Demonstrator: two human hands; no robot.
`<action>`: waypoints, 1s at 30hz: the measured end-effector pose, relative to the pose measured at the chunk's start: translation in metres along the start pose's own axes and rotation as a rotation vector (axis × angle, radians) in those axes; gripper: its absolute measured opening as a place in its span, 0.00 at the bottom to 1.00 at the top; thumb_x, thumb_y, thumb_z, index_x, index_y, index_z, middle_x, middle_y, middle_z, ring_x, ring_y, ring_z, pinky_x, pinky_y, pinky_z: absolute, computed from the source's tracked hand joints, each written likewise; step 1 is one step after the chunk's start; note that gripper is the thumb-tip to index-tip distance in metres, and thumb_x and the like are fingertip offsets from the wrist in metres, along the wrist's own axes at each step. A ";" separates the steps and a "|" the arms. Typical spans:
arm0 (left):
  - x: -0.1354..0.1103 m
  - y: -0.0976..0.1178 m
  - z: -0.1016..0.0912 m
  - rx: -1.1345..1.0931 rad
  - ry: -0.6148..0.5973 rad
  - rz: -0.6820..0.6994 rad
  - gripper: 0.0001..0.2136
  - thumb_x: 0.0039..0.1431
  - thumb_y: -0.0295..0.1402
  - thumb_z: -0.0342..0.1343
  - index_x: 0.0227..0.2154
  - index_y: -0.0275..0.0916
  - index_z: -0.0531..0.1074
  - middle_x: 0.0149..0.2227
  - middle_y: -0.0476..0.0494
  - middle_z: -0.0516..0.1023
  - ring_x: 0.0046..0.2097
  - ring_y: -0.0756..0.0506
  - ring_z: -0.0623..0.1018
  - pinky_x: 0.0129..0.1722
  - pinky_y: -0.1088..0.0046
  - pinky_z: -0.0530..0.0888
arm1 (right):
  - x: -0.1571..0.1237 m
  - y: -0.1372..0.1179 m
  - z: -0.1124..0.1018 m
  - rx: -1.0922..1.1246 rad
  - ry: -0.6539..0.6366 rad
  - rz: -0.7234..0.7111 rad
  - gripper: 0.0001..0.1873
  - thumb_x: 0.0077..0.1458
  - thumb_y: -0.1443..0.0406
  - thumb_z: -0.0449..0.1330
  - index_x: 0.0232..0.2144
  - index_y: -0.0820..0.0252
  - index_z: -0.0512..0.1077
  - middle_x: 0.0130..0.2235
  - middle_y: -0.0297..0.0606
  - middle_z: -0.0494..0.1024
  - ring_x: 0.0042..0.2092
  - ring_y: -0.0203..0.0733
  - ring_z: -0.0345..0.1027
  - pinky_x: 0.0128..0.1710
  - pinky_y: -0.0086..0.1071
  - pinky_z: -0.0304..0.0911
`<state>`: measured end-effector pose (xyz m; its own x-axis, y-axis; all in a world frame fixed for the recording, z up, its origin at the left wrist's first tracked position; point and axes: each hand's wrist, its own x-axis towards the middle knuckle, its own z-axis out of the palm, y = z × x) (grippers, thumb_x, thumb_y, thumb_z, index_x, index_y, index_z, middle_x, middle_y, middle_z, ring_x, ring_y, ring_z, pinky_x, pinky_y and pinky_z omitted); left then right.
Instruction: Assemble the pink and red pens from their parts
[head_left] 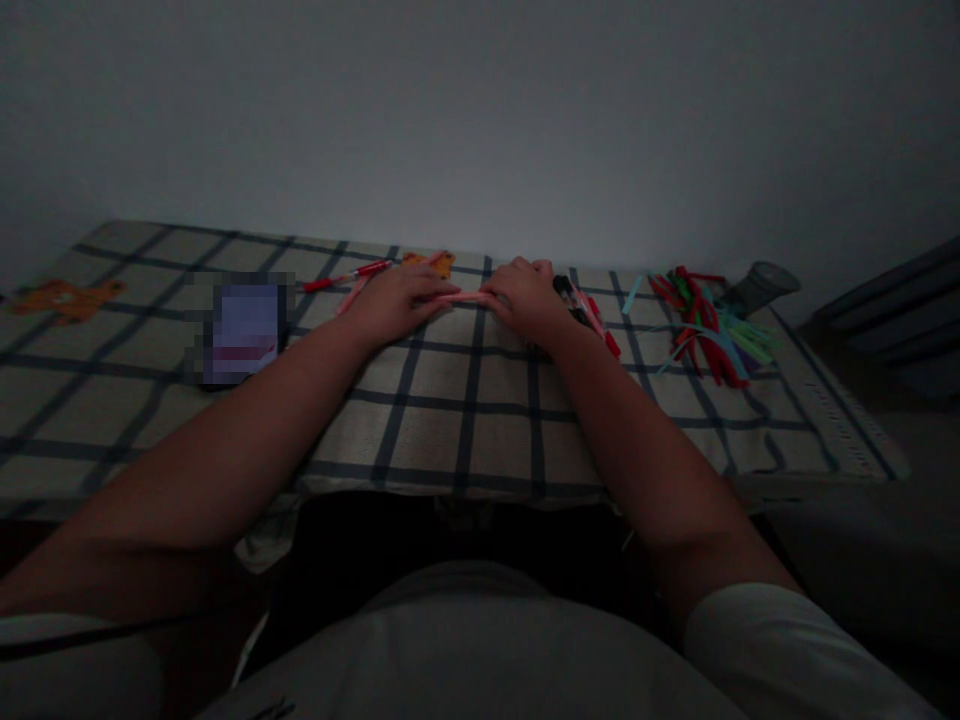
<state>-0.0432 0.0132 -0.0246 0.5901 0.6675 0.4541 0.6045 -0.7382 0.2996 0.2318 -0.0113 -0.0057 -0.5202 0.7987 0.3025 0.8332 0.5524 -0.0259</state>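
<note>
Both my hands rest on the checked tablecloth near the far edge, meeting over a thin pink paper strip. My left hand lies with its fingers curled and pressed down on the strip's left end. My right hand is closed over the strip's right end. The strip lies flat between them. The scene is dim and the fingertips are hard to make out.
A red pen and an orange paper shape lie behind my left hand. Pens sit beside my right hand. A pile of red, green and blue paper strips and a tipped glass jar are at the right. A phone lies left, another orange cutout far left.
</note>
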 end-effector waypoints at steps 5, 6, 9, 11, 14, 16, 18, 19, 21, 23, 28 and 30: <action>0.000 0.001 0.001 0.022 -0.005 0.005 0.21 0.78 0.49 0.56 0.58 0.44 0.88 0.59 0.36 0.89 0.65 0.34 0.84 0.70 0.51 0.77 | 0.000 -0.002 0.001 -0.005 -0.009 0.003 0.31 0.83 0.51 0.44 0.54 0.55 0.86 0.56 0.53 0.86 0.60 0.63 0.66 0.59 0.53 0.53; 0.000 0.002 0.001 0.026 -0.005 0.002 0.22 0.79 0.49 0.56 0.58 0.44 0.88 0.58 0.37 0.90 0.64 0.34 0.84 0.69 0.51 0.77 | 0.000 -0.002 0.001 0.000 -0.005 0.006 0.31 0.83 0.51 0.45 0.54 0.55 0.86 0.56 0.53 0.86 0.60 0.63 0.66 0.59 0.53 0.53; 0.001 0.003 0.001 0.041 -0.003 -0.010 0.23 0.80 0.50 0.54 0.59 0.44 0.87 0.58 0.36 0.89 0.63 0.34 0.85 0.67 0.52 0.78 | -0.001 -0.001 -0.001 0.005 0.016 0.022 0.28 0.82 0.51 0.49 0.57 0.55 0.85 0.57 0.54 0.85 0.59 0.63 0.68 0.60 0.52 0.53; 0.001 0.003 0.001 0.050 -0.004 -0.019 0.23 0.80 0.50 0.53 0.60 0.43 0.87 0.59 0.35 0.89 0.64 0.34 0.84 0.67 0.52 0.78 | -0.002 0.000 -0.003 0.016 0.035 0.032 0.25 0.81 0.52 0.52 0.60 0.56 0.83 0.57 0.54 0.85 0.59 0.63 0.68 0.60 0.52 0.54; 0.002 0.003 0.000 0.061 -0.008 -0.016 0.24 0.80 0.49 0.52 0.61 0.43 0.86 0.59 0.36 0.89 0.63 0.34 0.85 0.67 0.53 0.78 | -0.002 0.002 -0.005 0.051 0.050 0.046 0.22 0.80 0.55 0.54 0.60 0.56 0.82 0.56 0.52 0.85 0.57 0.62 0.69 0.60 0.52 0.54; 0.002 0.005 -0.001 0.077 -0.015 -0.012 0.24 0.81 0.48 0.50 0.61 0.44 0.86 0.60 0.37 0.89 0.63 0.35 0.84 0.67 0.55 0.78 | -0.001 0.003 -0.006 0.067 0.052 0.052 0.20 0.80 0.56 0.53 0.58 0.55 0.82 0.55 0.51 0.85 0.56 0.61 0.68 0.59 0.51 0.54; 0.001 0.007 -0.002 0.100 -0.025 -0.016 0.23 0.82 0.48 0.49 0.62 0.45 0.86 0.59 0.39 0.89 0.63 0.36 0.85 0.66 0.56 0.78 | -0.001 0.003 -0.005 0.069 0.051 0.049 0.20 0.80 0.56 0.52 0.57 0.55 0.83 0.54 0.51 0.85 0.56 0.61 0.68 0.59 0.51 0.55; 0.001 0.008 -0.002 0.111 -0.030 -0.022 0.23 0.82 0.48 0.49 0.62 0.46 0.86 0.60 0.39 0.89 0.62 0.36 0.85 0.65 0.57 0.78 | -0.001 0.003 -0.005 0.066 0.048 0.047 0.21 0.81 0.56 0.52 0.57 0.54 0.83 0.54 0.51 0.85 0.56 0.61 0.68 0.59 0.51 0.55; 0.001 0.009 -0.003 0.122 -0.040 -0.036 0.23 0.81 0.48 0.50 0.63 0.46 0.85 0.60 0.40 0.89 0.62 0.36 0.85 0.65 0.57 0.78 | -0.001 0.004 -0.005 0.056 0.036 0.048 0.21 0.81 0.56 0.52 0.57 0.54 0.83 0.55 0.51 0.86 0.57 0.61 0.68 0.60 0.52 0.55; 0.002 0.009 -0.003 0.115 -0.055 -0.048 0.23 0.81 0.47 0.50 0.64 0.45 0.85 0.61 0.38 0.89 0.63 0.35 0.84 0.65 0.56 0.78 | 0.000 0.004 -0.004 0.051 0.024 0.050 0.21 0.81 0.56 0.52 0.57 0.55 0.83 0.55 0.52 0.86 0.58 0.61 0.69 0.61 0.53 0.55; 0.003 0.001 0.000 0.070 -0.031 -0.041 0.23 0.79 0.46 0.54 0.62 0.41 0.86 0.60 0.35 0.89 0.63 0.35 0.84 0.66 0.56 0.77 | 0.001 0.006 -0.001 0.056 0.034 0.035 0.25 0.82 0.53 0.50 0.55 0.56 0.84 0.54 0.54 0.86 0.57 0.62 0.69 0.61 0.54 0.55; 0.003 -0.001 0.001 0.056 -0.013 -0.022 0.22 0.79 0.46 0.55 0.61 0.43 0.87 0.58 0.37 0.89 0.62 0.36 0.84 0.66 0.57 0.77 | 0.001 0.006 0.001 0.051 0.030 0.029 0.27 0.82 0.52 0.48 0.54 0.56 0.84 0.54 0.54 0.86 0.58 0.62 0.68 0.61 0.54 0.55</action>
<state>-0.0415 0.0166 -0.0245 0.5830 0.6853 0.4365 0.6462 -0.7167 0.2622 0.2363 -0.0066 -0.0061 -0.4892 0.8075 0.3296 0.8368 0.5411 -0.0836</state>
